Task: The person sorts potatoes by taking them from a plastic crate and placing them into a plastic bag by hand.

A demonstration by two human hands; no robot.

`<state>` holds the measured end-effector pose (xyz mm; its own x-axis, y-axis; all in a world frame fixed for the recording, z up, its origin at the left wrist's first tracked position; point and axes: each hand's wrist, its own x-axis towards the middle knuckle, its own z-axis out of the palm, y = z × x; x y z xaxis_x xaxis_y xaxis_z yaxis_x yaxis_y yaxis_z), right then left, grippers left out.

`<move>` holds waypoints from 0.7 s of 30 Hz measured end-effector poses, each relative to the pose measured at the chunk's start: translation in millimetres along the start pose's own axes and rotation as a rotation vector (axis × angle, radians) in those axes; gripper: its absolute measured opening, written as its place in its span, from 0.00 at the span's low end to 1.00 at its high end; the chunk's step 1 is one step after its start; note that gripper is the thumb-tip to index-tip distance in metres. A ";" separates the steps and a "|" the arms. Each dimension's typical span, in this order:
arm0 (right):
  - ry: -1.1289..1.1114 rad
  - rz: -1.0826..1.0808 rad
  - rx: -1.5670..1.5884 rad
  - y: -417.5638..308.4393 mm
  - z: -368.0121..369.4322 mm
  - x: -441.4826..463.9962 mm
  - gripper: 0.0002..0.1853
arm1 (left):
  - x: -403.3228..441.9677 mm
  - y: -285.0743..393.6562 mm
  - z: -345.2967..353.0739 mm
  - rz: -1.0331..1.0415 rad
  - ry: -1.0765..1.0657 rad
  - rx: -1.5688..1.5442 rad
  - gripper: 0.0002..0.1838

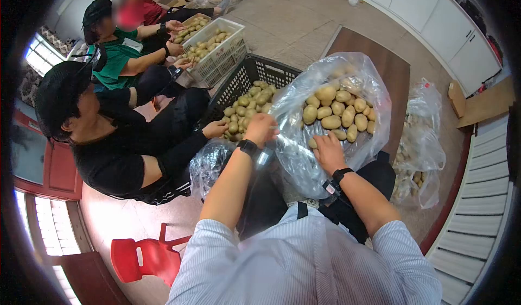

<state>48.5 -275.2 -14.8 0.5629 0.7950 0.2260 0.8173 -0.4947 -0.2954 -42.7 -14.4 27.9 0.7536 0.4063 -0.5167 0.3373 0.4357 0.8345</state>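
Potatoes [337, 108], where are they?

"Inside the open clear bag [375, 85], at the near end of the brown table [395, 76]. More lie in the black crate [222, 83] to its left."

"And the right hand [330, 152]?"

"Inside the bag's near part, fingers bent and touching a potato at their left. I can't tell whether it's gripped."

"The left hand [261, 129]?"

"Between the black crate and the bag's left side, fingers curled. Whether they hold anything, I can't tell."

"Who's at the crate's left?"

"A person in black [111, 136], one hand at the potatoes there. Farther off, a person in green [116, 60] sits by the white crate [217, 52], which holds potatoes too."

"Anything else?"

"Filled plastic bags [419, 142] on the floor at right, and a red chair [145, 259] at near left."
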 end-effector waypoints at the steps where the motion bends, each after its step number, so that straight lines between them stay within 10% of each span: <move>1: 0.000 -0.001 -0.001 -4.6 -5.3 1.8 0.24 | -1.9 0.6 1.5 0.009 -0.002 0.025 0.14; 13: -0.334 0.301 0.828 -51.5 -27.3 39.0 0.21 | -24.4 0.5 21.8 -0.089 -0.163 0.158 0.21; 15: -0.275 0.244 0.820 -55.0 -16.6 44.5 0.20 | -9.1 -15.7 10.5 0.447 -0.418 0.695 0.23; 17: -0.217 0.193 0.807 -61.3 -16.1 48.2 0.19 | -39.0 18.9 31.3 -0.244 -0.351 0.140 0.22; 21: -0.210 0.179 0.761 -65.4 -23.7 49.8 0.20 | -22.5 5.6 16.9 -0.159 -0.390 0.133 0.21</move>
<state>25.9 -211.6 37.8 0.5804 0.8132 -0.0415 0.3663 -0.3062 -0.8787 -48.2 -34.7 47.5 0.8347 -0.0021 -0.5507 0.5163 0.3507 0.7813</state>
